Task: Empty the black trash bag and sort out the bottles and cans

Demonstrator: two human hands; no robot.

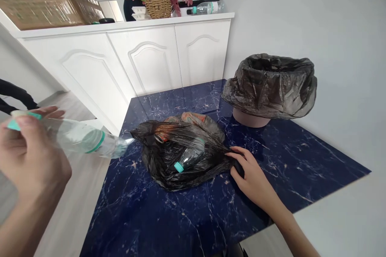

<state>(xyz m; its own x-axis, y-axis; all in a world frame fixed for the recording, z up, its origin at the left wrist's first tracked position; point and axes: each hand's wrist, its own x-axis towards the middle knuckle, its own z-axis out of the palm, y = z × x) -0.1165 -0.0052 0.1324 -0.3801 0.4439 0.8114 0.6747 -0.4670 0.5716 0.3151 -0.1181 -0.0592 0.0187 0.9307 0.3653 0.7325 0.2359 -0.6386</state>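
L hand (33,150): clear plastic bottle (72,133) pinched at near end, by blue marbled worktop (159,221); prob. light, slick, best held mid-body. R hand (249,172): black plastic bag (215,160) pinched on worktop, prob. tearable.

Bright, even light brings soft reflections to the glossy table (132,213), while the left hand (37,152) and its bottle (101,143) are blurred and the cabinet (87,72) leans and stretches toward the left edge with wide-angle distortion.
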